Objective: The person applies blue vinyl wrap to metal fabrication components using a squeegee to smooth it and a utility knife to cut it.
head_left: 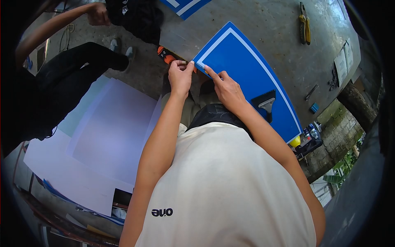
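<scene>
From my remote post I noted the left hand (181, 78) pinching a corner of the white-bordered blue panel (252, 71) at the bench's (263, 22) edge; the right hand (224, 84) gripped a slim tool (221, 78), type unclear. A slip, I judged, risked scoring the panel. Counted: two blue panels, one squeegee (267, 106), one pair of pliers (303, 29).

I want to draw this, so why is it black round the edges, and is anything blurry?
In the head view, the corners go black, perhaps from a very wide lens; in the head view, the other person's dark trousers merge into that blackness; in the head view, the left hand and right hand look fairly sharp.
</scene>
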A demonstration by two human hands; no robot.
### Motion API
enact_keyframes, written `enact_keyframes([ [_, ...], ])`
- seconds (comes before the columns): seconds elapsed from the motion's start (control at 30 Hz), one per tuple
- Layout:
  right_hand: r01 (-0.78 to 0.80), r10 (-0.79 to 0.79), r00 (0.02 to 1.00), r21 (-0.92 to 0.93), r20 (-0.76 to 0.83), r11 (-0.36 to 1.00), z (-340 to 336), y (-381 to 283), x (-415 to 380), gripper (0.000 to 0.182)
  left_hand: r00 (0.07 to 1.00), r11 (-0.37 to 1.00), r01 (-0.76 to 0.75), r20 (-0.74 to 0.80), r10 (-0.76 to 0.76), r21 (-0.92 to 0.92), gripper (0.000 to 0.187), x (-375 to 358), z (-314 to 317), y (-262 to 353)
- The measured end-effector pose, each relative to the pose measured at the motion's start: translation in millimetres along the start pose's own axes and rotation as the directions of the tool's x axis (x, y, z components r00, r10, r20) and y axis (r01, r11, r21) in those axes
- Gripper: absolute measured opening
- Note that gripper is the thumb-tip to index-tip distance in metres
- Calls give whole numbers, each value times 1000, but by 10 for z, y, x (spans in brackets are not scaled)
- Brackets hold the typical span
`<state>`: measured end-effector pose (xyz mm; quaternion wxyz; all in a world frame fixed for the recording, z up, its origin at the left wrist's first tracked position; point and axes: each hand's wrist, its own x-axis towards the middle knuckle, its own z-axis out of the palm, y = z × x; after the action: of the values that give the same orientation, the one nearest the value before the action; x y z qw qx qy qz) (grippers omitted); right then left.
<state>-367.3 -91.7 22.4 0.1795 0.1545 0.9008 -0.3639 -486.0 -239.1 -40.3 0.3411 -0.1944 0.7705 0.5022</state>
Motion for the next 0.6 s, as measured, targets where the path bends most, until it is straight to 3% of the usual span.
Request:
enact_keyframes([
  [0.43,-54,53,997,21,52,998,-30,16,-70,66,1000,1000,0,7,0,-4,29,-9,-6,6],
  [0.5,17,11,994,249,-108,968,-10,0,-67,62,1000,998,-19,-11,19,56,29,-48,-21,75],
  [0.53,16,12,994,250,-109,968,-15,-7,-71,62,999,993,-33,-27,36,115,29,-73,-30,105],
  [0.57,-202,187,979,461,77,864,-79,-71,-54,57,999,993,-33,-25,36,118,29,-98,-37,138],
  [0.6,-421,305,907,601,292,679,-113,-104,-44,53,999,991,-42,-27,46,125,29,-120,-42,177],
])
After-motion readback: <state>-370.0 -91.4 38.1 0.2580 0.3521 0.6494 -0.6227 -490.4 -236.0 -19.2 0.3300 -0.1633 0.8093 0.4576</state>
